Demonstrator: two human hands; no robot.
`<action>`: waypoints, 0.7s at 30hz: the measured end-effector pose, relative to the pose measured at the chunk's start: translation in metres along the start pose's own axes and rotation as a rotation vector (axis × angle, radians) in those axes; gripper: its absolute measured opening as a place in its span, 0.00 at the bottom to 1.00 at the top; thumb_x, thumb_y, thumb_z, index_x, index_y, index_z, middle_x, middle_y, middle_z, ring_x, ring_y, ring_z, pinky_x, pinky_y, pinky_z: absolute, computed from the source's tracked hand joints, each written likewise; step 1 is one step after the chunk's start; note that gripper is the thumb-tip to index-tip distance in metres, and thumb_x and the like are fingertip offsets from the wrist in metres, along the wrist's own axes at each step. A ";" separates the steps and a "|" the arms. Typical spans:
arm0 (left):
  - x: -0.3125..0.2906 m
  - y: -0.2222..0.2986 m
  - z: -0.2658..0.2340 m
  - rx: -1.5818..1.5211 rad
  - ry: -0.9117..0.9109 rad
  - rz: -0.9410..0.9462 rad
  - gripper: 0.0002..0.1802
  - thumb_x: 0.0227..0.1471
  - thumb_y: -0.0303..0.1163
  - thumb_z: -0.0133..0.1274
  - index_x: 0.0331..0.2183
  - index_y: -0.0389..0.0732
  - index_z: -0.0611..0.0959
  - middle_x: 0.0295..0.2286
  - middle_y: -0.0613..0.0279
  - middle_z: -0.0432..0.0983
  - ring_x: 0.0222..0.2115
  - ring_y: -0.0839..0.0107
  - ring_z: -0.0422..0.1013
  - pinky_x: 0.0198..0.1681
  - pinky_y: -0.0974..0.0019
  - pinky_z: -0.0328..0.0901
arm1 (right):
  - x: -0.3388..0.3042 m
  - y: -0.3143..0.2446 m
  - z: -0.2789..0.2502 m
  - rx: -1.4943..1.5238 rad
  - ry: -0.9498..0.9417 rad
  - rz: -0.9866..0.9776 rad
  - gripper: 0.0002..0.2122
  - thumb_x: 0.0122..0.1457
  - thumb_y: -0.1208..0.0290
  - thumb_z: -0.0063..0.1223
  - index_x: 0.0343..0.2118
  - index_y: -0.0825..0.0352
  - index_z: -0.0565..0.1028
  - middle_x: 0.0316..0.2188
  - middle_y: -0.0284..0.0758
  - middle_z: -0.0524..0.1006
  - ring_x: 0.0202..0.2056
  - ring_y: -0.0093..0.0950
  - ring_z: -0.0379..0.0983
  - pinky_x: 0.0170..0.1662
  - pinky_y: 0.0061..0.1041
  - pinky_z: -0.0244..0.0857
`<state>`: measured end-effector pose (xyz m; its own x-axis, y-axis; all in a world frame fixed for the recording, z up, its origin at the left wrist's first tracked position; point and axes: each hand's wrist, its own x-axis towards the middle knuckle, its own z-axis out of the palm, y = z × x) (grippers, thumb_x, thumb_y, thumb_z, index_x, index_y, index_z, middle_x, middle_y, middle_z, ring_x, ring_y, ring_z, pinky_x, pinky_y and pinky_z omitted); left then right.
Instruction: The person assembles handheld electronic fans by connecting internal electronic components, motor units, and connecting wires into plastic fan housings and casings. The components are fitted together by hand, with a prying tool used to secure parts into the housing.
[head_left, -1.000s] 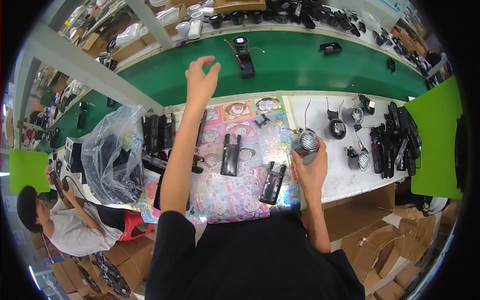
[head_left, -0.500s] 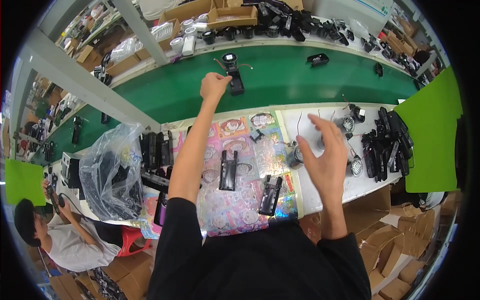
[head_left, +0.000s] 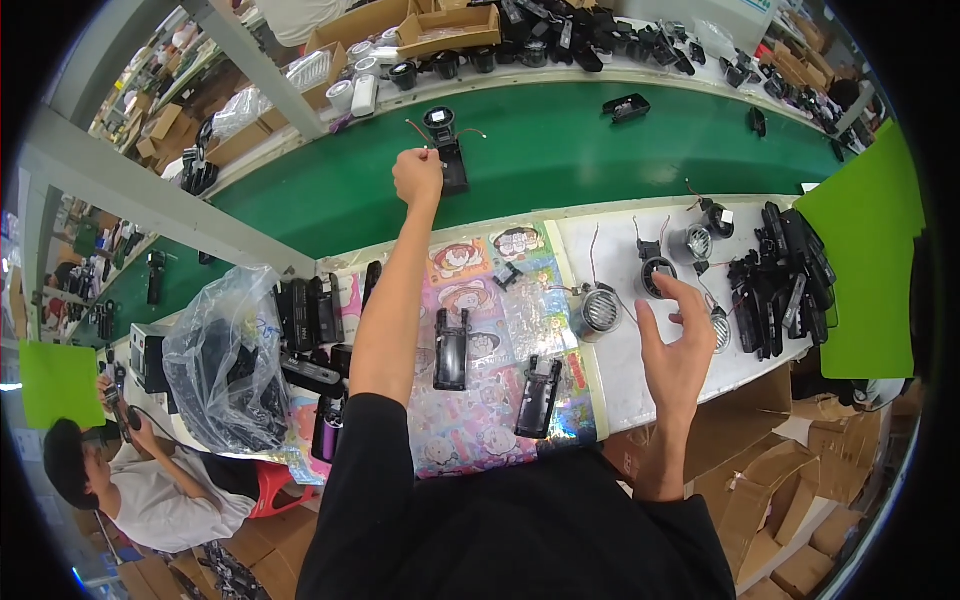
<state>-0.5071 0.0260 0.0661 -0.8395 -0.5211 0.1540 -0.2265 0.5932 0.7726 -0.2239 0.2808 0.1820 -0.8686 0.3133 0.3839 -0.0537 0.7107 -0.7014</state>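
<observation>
On the green belt lies a black housing (head_left: 453, 172) with a round motor unit (head_left: 438, 119) at its far end; thin red wires stick out on both sides. My left hand (head_left: 418, 177) is closed with its fingertips at the housing's left edge; the exact grip is partly hidden. Over the white table, my right hand (head_left: 680, 345) hangs empty, fingers curled and apart. Close to it are a round black part (head_left: 656, 275) and a round grilled fan part (head_left: 600, 311) with wires. Two black half-shells, one left (head_left: 451, 348) and one right (head_left: 538, 397), lie on the cartoon-printed sheet (head_left: 480, 425).
A small black bracket (head_left: 508, 276) lies on the sheet. Black shells are heaped at right (head_left: 780, 285); a clear plastic bag (head_left: 225, 360) of black parts stands left. The belt also carries a black shell (head_left: 626, 108). A person (head_left: 165, 480) works at far left.
My right hand has drawn back toward me and a little right, uncovering the round parts on the white table. My left hand stays at the housing. The whole view has turned slightly.
</observation>
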 end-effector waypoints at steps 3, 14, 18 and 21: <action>0.004 -0.008 -0.015 -0.210 0.081 0.095 0.11 0.44 0.36 0.58 0.29 0.40 0.84 0.25 0.56 0.79 0.27 0.63 0.76 0.32 0.62 0.68 | 0.000 -0.006 0.007 0.054 -0.022 -0.047 0.13 0.47 0.78 0.59 0.38 0.67 0.75 0.36 0.39 0.76 0.37 0.35 0.72 0.35 0.28 0.64; -0.156 0.072 -0.093 -0.776 -1.101 0.123 0.09 0.47 0.24 0.57 0.33 0.29 0.81 0.28 0.55 0.79 0.29 0.73 0.75 0.36 0.72 0.70 | 0.019 -0.015 0.054 0.343 -0.124 -0.082 0.15 0.49 0.77 0.59 0.42 0.68 0.75 0.28 0.40 0.78 0.29 0.32 0.77 0.30 0.24 0.69; -0.145 0.077 -0.098 -0.802 -1.282 0.122 0.10 0.49 0.27 0.57 0.34 0.31 0.82 0.27 0.58 0.79 0.29 0.74 0.74 0.37 0.72 0.67 | 0.027 -0.015 0.050 0.356 -0.126 0.040 0.09 0.50 0.80 0.56 0.36 0.70 0.76 0.25 0.41 0.78 0.28 0.29 0.78 0.30 0.23 0.70; -0.146 0.081 -0.089 -0.839 -1.158 0.188 0.11 0.51 0.28 0.56 0.35 0.32 0.82 0.32 0.63 0.74 0.33 0.77 0.68 0.39 0.74 0.63 | 0.026 -0.023 0.054 0.478 -0.176 0.077 0.15 0.50 0.80 0.56 0.43 0.69 0.71 0.29 0.40 0.79 0.29 0.27 0.78 0.30 0.23 0.71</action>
<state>-0.3589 0.0961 0.1611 -0.8373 0.5460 0.0300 -0.0596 -0.1457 0.9875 -0.2715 0.2384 0.1761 -0.9464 0.2132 0.2427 -0.1702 0.3094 -0.9356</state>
